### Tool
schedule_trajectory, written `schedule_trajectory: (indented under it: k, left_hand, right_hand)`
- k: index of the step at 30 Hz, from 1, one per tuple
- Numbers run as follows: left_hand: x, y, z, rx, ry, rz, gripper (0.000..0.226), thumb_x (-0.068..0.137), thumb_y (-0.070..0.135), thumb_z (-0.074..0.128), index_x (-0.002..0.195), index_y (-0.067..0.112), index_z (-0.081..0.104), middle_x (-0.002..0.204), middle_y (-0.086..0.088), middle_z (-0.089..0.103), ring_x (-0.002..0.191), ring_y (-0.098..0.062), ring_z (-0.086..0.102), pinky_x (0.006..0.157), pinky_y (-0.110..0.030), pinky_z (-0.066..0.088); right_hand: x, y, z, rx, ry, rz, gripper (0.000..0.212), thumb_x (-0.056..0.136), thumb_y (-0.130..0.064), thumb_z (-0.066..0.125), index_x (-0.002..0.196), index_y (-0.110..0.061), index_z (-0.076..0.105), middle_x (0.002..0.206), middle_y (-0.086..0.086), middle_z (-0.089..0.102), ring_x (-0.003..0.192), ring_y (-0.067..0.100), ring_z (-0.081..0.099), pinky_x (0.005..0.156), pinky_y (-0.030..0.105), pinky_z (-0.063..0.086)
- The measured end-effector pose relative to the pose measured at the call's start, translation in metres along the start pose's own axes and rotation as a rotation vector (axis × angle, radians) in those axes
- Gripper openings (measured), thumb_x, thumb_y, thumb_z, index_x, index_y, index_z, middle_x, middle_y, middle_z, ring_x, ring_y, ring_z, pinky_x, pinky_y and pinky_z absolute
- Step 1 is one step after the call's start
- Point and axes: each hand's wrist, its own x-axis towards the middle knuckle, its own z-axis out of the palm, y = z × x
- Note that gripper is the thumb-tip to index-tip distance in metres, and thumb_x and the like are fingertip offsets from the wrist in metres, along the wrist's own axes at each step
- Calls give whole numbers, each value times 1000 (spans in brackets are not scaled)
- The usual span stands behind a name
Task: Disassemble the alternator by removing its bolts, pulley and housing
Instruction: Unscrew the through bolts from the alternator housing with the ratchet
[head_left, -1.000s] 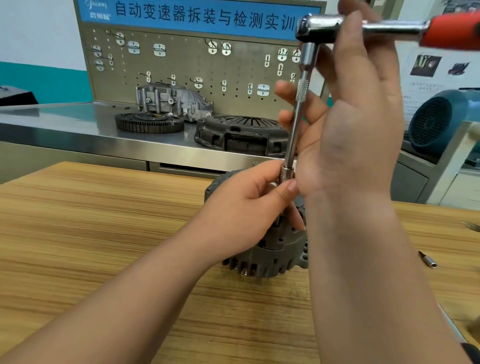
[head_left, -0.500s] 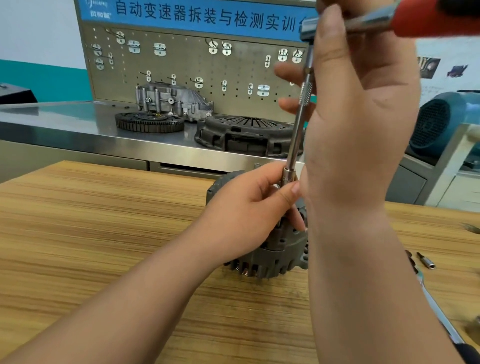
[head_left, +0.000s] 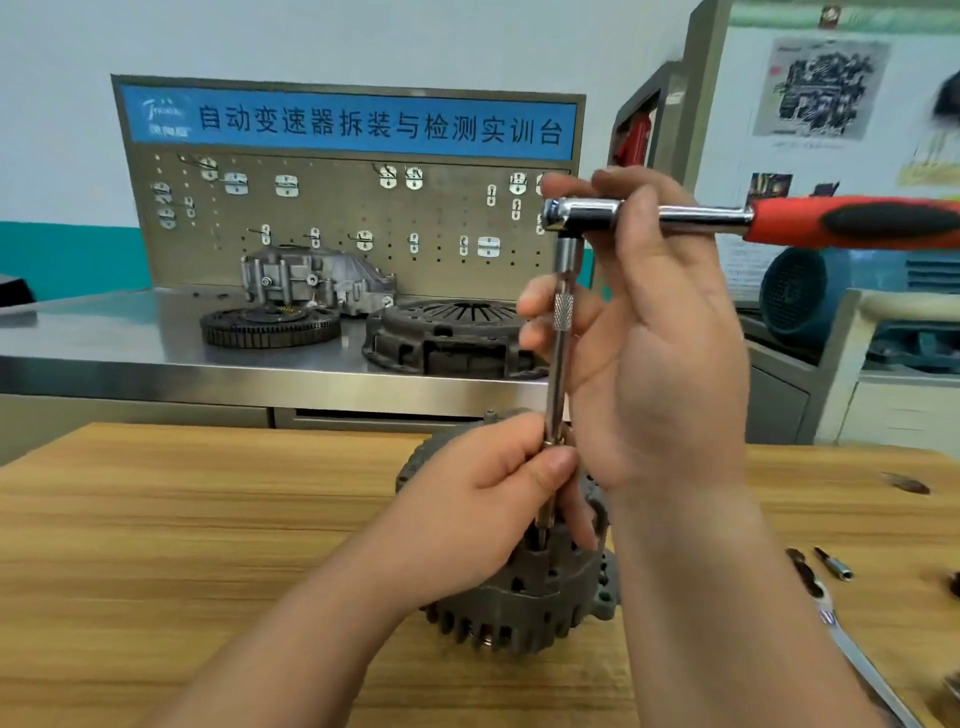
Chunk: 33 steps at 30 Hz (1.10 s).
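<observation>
Pale wooden tabletop (head_left: 208, 519) carries one grey ribbed metal alternator (head_left: 524, 608), directly beneath both hands. The left hand (head_left: 478, 499) pinches the lower end of one slim chrome extension bar (head_left: 558, 374); above, the right hand (head_left: 660, 353) curls round one red-handled chrome ratchet (head_left: 701, 214). Fingers hide the bar's tip; the handle is cut off.

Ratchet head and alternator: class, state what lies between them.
In the head view, a slim steel extension bar with a knurled collar runs down from the ratchet head to the alternator. The left hand pinches its lower end.
</observation>
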Motion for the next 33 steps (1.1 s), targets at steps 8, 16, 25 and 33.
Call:
schedule_trajectory:
  k: [8, 16, 25, 33]
  left_hand:
    - [-2, -4, 6, 66, 69, -71, 31, 88, 45, 38, 95, 25, 62, 83, 13, 72, 83, -10, 65, 84, -49, 50]
    - [-4, -2, 5, -4, 79, -9, 26, 93, 40, 38, 95, 27, 61, 84, 13, 71, 83, -12, 64, 82, -37, 52]
    - [-4, 2, 8, 27, 80, -22, 29, 91, 36, 41, 90, 12, 58, 67, 8, 67, 71, -31, 62, 72, -56, 50]
    - [-3, 2, 11, 38, 133, -72, 40, 89, 39, 42, 110, 12, 61, 97, 2, 74, 97, -37, 63, 85, -57, 50]
  right_hand:
    - [16, 3, 2, -592, 48, -436, 18, 98, -15, 43, 86, -10, 55, 74, 12, 57, 59, 27, 58, 51, 44, 48]
    - [8, 8, 0, -39, 53, -32, 27, 103, -30, 32, 102, -12, 53, 104, 5, 67, 55, 17, 63, 48, 24, 49]
    - [9, 2, -4, 229, -21, 148, 31, 104, -34, 28, 100, -17, 53, 97, -1, 70, 54, 12, 61, 47, 22, 47]
    - [3, 6, -1, -576, -12, -452, 8, 100, -9, 44, 100, -13, 50, 94, 7, 58, 60, 25, 59, 54, 27, 50]
